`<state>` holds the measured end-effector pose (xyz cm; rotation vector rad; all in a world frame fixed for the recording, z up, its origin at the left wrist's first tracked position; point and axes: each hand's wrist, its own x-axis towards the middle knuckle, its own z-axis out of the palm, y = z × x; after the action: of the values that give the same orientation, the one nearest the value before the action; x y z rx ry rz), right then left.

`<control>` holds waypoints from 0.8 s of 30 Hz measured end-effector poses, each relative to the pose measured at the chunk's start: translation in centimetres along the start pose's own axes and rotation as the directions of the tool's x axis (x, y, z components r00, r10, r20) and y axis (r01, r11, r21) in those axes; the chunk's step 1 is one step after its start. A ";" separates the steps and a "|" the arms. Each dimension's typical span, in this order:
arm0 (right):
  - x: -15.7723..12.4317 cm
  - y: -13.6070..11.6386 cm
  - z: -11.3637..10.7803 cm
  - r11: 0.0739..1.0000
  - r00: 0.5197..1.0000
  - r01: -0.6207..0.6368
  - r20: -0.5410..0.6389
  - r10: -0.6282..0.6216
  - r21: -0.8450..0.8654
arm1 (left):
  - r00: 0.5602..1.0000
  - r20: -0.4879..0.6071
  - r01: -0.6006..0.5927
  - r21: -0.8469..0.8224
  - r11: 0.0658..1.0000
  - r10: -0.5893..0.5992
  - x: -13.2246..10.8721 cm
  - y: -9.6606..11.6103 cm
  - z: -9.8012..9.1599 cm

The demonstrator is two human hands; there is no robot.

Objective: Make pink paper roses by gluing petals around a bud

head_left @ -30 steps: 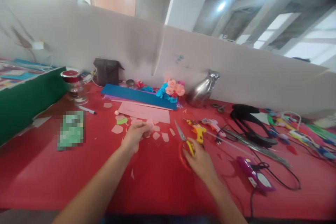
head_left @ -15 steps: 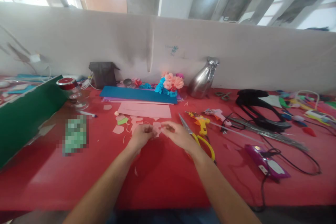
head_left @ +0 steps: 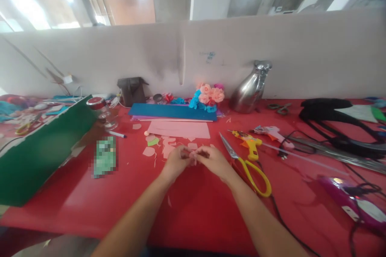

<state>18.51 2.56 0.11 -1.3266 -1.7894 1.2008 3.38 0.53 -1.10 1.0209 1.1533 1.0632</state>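
Note:
My left hand (head_left: pixel 178 161) and my right hand (head_left: pixel 212 161) meet over the red table, fingers closed on a small pink cut-out piece (head_left: pixel 193 157). Most of that piece is hidden by my fingertips, and whether it is paper or thin foam I cannot tell. Just behind my left hand lie several pink cut pieces (head_left: pixel 148 151) and a light green piece (head_left: pixel 153 141). A flat pink sheet (head_left: pixel 181 129) is beyond them. To the right of my right hand rest scissors with yellow handles (head_left: pixel 255 178), blades pointing away.
A yellow glue gun (head_left: pixel 251 144) and a pink glue gun (head_left: pixel 273 133) lie right. Behind are blue sheets (head_left: pixel 171 111), a bunch of artificial flowers (head_left: pixel 208 97) and a steel jug (head_left: pixel 251 88). A green panel (head_left: pixel 51 148), a glass jar (head_left: pixel 104 114) and a pen (head_left: pixel 117 134) are left.
The view has turned left, so things appear farther right. My hands have drawn closer together around the pink piece, which is now more covered.

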 end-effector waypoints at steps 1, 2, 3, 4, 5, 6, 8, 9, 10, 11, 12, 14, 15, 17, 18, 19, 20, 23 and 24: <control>0.0 -0.1 0.0 1.000 1.000 0.000 -0.018 0.000 -0.006 | 1.000 -0.011 -0.007 0.022 1.000 0.008 0.0 0.0 -0.1; -0.1 -0.1 0.0 1.000 0.999 -0.005 -0.039 0.005 -0.001 | 0.999 -0.029 -0.018 0.045 0.999 0.020 0.1 0.0 -0.3; -0.1 -0.1 0.0 1.000 0.998 -0.015 -0.057 0.016 0.017 | 0.998 -0.050 -0.032 0.065 0.997 0.036 0.2 0.1 -0.4; -0.2 -0.1 0.0 0.998 0.997 -0.029 -0.072 0.033 0.047 | 0.996 -0.071 -0.046 0.080 0.996 0.052 0.2 0.2 -0.6; -0.2 0.0 0.0 0.995 0.995 -0.048 -0.080 0.054 0.085 | 0.994 -0.086 -0.058 0.085 0.995 0.065 0.3 0.3 -0.7; -0.2 0.0 0.0 0.990 0.994 -0.068 -0.082 0.078 0.127 | 0.993 -0.096 -0.064 0.085 0.994 0.072 0.3 0.4 -0.8; -0.3 0.1 0.0 0.974 0.991 -0.100 -0.065 0.115 0.201 | 0.992 -0.109 -0.061 0.073 0.995 0.069 0.3 0.6 -0.9; -0.3 0.1 0.0 0.967 0.991 -0.110 -0.054 0.126 0.230 | 0.991 -0.114 -0.058 0.070 0.996 0.066 0.2 0.8 -0.9; -0.3 0.0 0.0 0.961 0.990 -0.117 -0.047 0.132 0.252 | 0.991 -0.117 -0.058 0.071 0.996 0.066 0.1 0.9 -0.9; -0.4 0.0 0.0 0.956 0.990 -0.118 -0.043 0.134 0.269 | 0.991 -0.116 -0.062 0.076 0.995 0.071 0.0 1.0 -0.8; -0.4 -0.1 -0.1 0.953 0.990 -0.114 -0.043 0.131 0.282 | 0.991 -0.112 -0.069 0.082 0.994 0.078 -0.1 1.2 -0.8; -0.4 -0.2 -0.1 0.948 0.991 -0.108 -0.043 0.126 0.300 | 0.992 -0.094 -0.081 0.091 0.993 0.089 -0.3 1.3 -0.6; -0.4 -0.2 -0.1 0.946 0.991 -0.113 -0.041 0.131 0.305 | 0.992 -0.089 -0.079 0.088 0.993 0.087 -0.3 1.3 -0.5; -0.4 -0.3 -0.1 0.938 0.988 -0.134 -0.030 0.152 0.320 | 0.993 -0.087 -0.067 0.073 0.995 0.074 -0.4 1.2 -0.5; -0.4 -0.4 -0.1 0.932 0.986 -0.147 -0.022 0.163 0.330 | 0.994 -0.091 -0.058 0.064 0.996 0.064 -0.4 1.2 -0.5; -0.4 -0.5 -0.1 0.927 0.985 -0.157 -0.013 0.172 0.342 | 0.994 -0.094 -0.049 0.057 0.997 0.054 -0.4 1.2 -0.5; -0.4 -0.5 -0.1 0.922 0.984 -0.162 -0.007 0.176 0.353 | 0.994 -0.095 -0.041 0.052 0.998 0.046 -0.4 1.1 -0.5; -0.3 -0.7 -0.2 0.916 0.985 -0.159 0.000 0.172 0.369 | 0.995 -0.093 -0.028 0.050 0.998 0.032 -0.5 1.3 -0.5; -0.3 -0.8 -0.3 0.916 0.985 -0.157 -0.003 0.171 0.370 | 0.995 -0.091 -0.024 0.051 0.998 0.029 -0.5 1.3 -0.5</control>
<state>18.52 2.28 0.93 -1.2807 -1.3594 1.5084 2.74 0.33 0.24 1.0376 1.2494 1.1169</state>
